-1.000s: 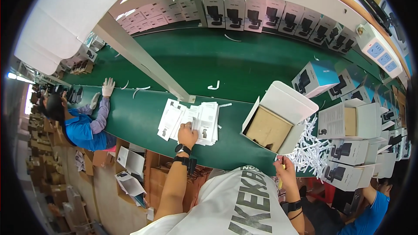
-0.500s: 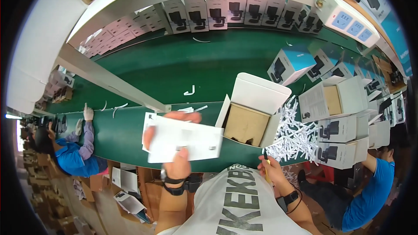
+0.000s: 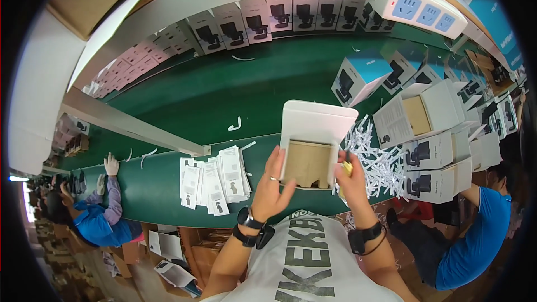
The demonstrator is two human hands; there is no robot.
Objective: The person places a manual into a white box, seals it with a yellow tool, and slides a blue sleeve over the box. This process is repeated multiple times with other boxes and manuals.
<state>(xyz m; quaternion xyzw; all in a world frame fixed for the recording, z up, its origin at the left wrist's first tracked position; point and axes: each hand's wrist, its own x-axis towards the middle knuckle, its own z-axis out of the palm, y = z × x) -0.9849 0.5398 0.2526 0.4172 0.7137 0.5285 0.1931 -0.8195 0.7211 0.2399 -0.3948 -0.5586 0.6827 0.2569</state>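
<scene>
An upright white box (image 3: 319, 118) with its lid raised stands at the table's front edge, a brown cardboard insert (image 3: 307, 162) inside it. My left hand (image 3: 270, 193) lies against the box's left side, fingers stretched and thumb apart. On the right side, my right hand (image 3: 353, 184) is closed around a small yellow and black tool (image 3: 347, 169), whose exact kind is unclear. That hand also rests close to the box's right wall. Left of the box, several folded white leaflets (image 3: 229, 173) lie in overlapping piles.
Shredded white paper (image 3: 373, 162) is heaped right of the box. Open boxes (image 3: 428, 154) stand beyond it. Blue-topped boxes (image 3: 361, 78) and a row of printed boxes (image 3: 279, 12) stand farther back. A power strip (image 3: 419, 8) hangs above. Co-workers sit at left (image 3: 106, 218) and right (image 3: 475, 235).
The white sheet that my left hand held is out of that hand, and the hand has moved right to the box. My right hand has risen to the box with the yellow and black tool.
</scene>
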